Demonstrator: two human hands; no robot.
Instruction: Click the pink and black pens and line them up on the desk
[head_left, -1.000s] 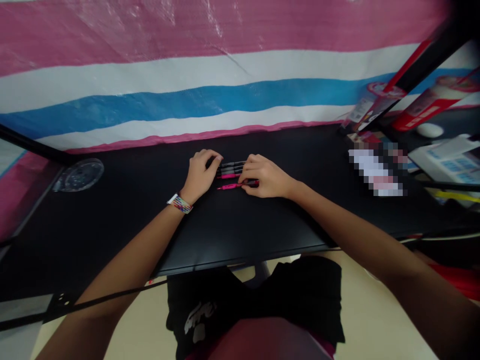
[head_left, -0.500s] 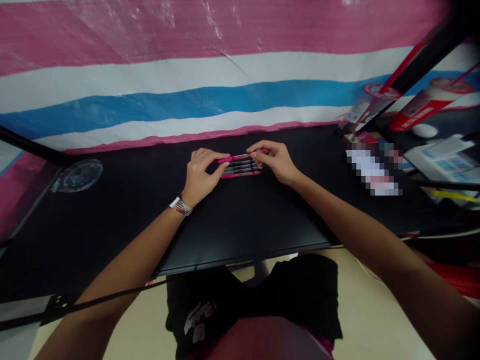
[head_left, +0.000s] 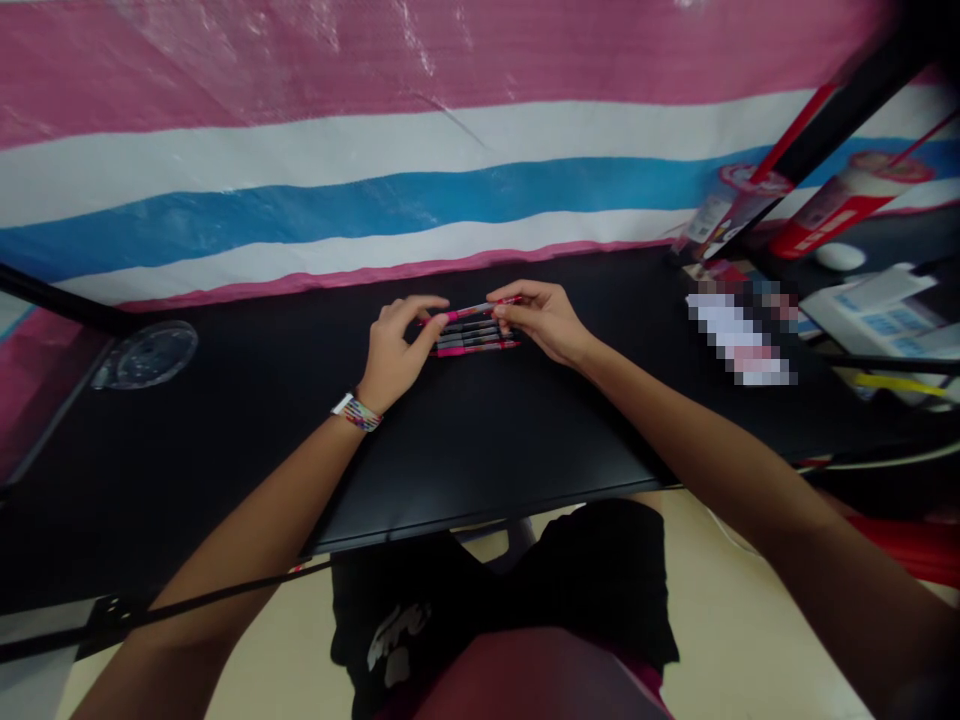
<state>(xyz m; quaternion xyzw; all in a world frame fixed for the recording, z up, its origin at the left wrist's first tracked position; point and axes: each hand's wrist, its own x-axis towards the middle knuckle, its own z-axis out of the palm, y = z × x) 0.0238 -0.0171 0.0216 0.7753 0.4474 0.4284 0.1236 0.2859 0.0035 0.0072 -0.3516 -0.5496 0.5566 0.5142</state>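
Note:
Several slim pens (head_left: 477, 348) with pink and dark parts lie side by side on the black table (head_left: 480, 440). At the far side of this row is a pen with a pink grip and a red end (head_left: 472, 312). My left hand (head_left: 396, 350) has its thumb and fingers around the left end of that far pen. My right hand (head_left: 546, 322) pinches the same pen near its red end. A colourful band circles my left wrist.
A clear plastic lid (head_left: 154, 354) lies at the left. At the right stand two drink cups with red straws (head_left: 739, 205) (head_left: 847, 205), near a white rounded object (head_left: 840, 257), a blurred-out item (head_left: 742, 340) and white packets (head_left: 877, 310).
The far pen now sits slightly apart from the row, its red end showing beyond my right fingertips. Both hands have shifted slightly left in the view, as has the whole scene.

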